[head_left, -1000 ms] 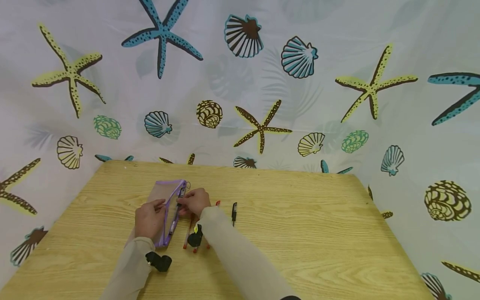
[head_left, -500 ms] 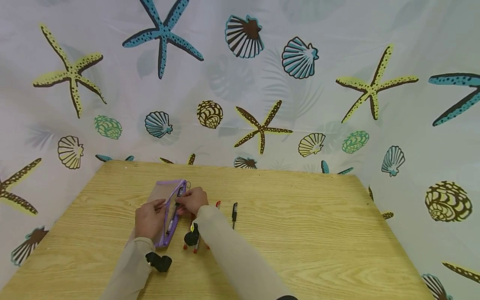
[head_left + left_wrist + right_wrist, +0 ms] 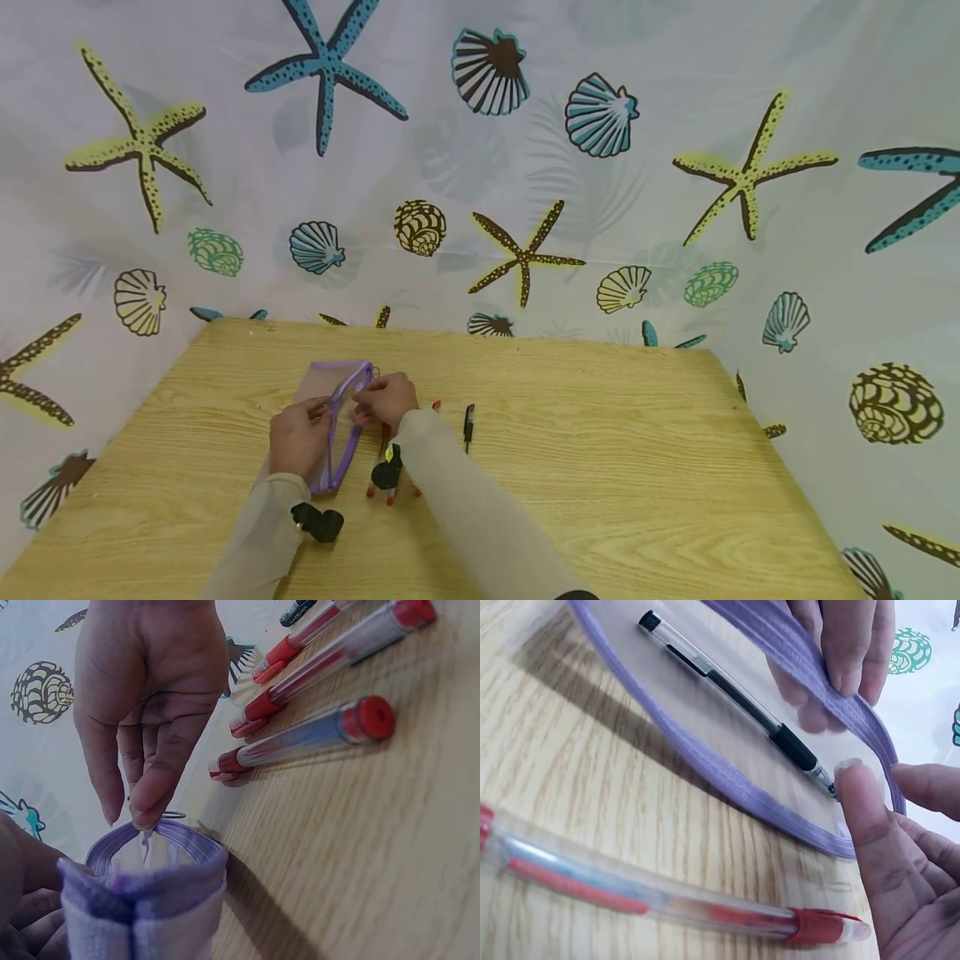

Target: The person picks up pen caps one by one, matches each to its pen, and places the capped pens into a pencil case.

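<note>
One black pen lies inside the pouch, seen through its sheer side, with one end close by the thumb of the right hand; whether thumb and pen touch, I cannot tell. The pouch, edged in purple, is on the left part of the table, its mouth spread apart. The left hand pinches the pouch by its edge, with fingers showing on both faces of the fabric. The right hand is at the mouth, thumb and forefinger parted by a narrow gap. Three red pens lie roughly parallel on the table just right of the pouch, partly hidden by the right arm in the head view. Farther right lies a second black pen, its dark end pointing away from the person. Both arms wear pale sleeves, with a small black camera at each wrist. Behind the table hangs a whitish cloth printed with starfish and shells in blue, yellow, brown and green
</note>
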`<state>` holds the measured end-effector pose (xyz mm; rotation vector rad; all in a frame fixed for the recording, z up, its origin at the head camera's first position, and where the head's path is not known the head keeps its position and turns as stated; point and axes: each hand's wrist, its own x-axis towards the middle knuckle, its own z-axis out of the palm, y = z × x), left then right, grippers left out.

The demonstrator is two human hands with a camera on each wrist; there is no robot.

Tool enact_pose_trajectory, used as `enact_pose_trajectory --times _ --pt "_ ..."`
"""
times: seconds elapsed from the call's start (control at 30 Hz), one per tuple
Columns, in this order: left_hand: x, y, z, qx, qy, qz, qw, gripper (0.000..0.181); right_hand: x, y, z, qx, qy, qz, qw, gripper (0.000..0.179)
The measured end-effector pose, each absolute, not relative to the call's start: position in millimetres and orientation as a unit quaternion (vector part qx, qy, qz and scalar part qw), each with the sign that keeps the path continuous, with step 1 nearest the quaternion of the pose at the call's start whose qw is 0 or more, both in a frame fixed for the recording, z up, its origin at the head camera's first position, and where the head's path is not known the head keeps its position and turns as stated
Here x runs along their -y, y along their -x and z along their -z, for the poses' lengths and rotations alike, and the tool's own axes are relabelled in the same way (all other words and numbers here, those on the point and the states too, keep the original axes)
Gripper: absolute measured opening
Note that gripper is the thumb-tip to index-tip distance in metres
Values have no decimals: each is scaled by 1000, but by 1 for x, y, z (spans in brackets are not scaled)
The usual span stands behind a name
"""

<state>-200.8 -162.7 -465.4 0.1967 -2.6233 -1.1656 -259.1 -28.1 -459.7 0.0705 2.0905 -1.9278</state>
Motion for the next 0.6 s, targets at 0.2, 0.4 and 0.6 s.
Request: enact_pose_trajectory --times 0.2,0.4,0.6 --pt "163 200 465 904 -66 402 133 29 24 257 459 -731 -12 666 145 7" --pt "163 200 465 902 -63 404 140 29 23 256 459 -729 -17 669 142 10" --pt "163 199 465 901 -61 405 142 29 22 261 467 -717 -18 680 150 10"
